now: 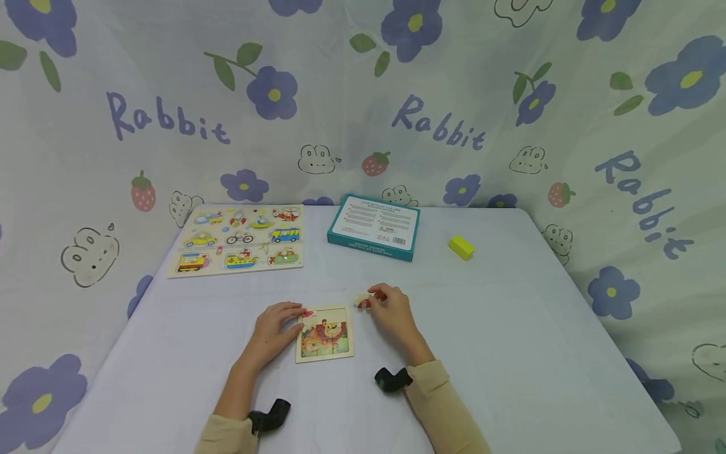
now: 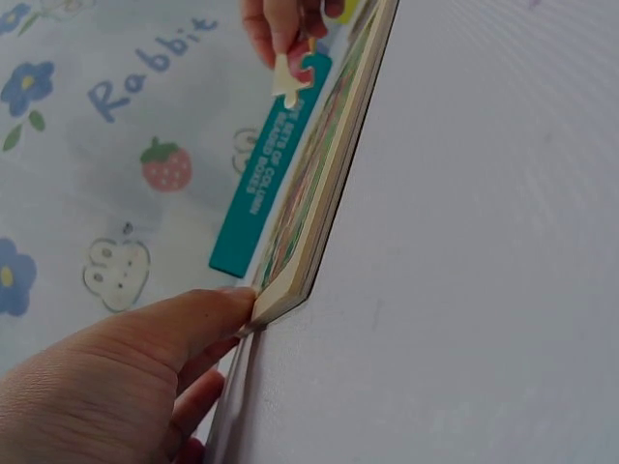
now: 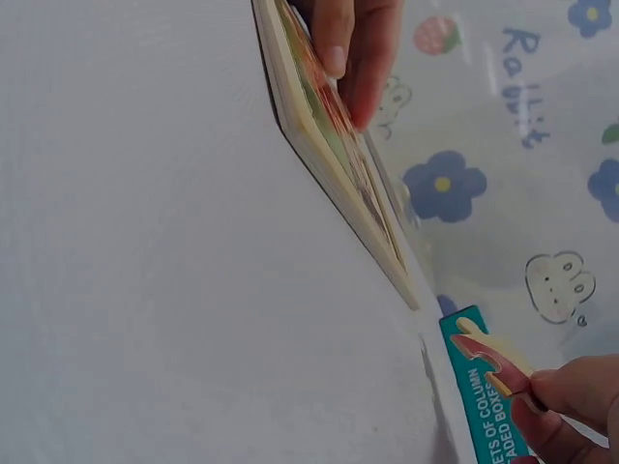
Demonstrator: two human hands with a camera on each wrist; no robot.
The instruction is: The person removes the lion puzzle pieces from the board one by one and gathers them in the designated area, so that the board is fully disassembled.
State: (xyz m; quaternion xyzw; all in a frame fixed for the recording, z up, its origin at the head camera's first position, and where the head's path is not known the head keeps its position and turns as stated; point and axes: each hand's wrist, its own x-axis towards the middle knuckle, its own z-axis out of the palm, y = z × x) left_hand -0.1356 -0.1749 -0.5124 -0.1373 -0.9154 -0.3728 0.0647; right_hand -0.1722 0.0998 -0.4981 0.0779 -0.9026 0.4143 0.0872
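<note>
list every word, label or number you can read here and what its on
"Rabbit": three times on the backdrop, head view
"SETS OF COLUMN BEADED BOXES": side of the teal box; the word before it is unclear
Too small to read: other print on the box's white panel

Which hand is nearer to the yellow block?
Right. The right hand, pinching a jigsaw piece, is left of the yellow block; the left hand is farther left, touching the jigsaw tray.

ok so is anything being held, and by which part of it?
Right grip pinches a puzzle piece by one edge. Left grip touches the left edge of the puzzle board; can't tell if it's actually held.
</note>
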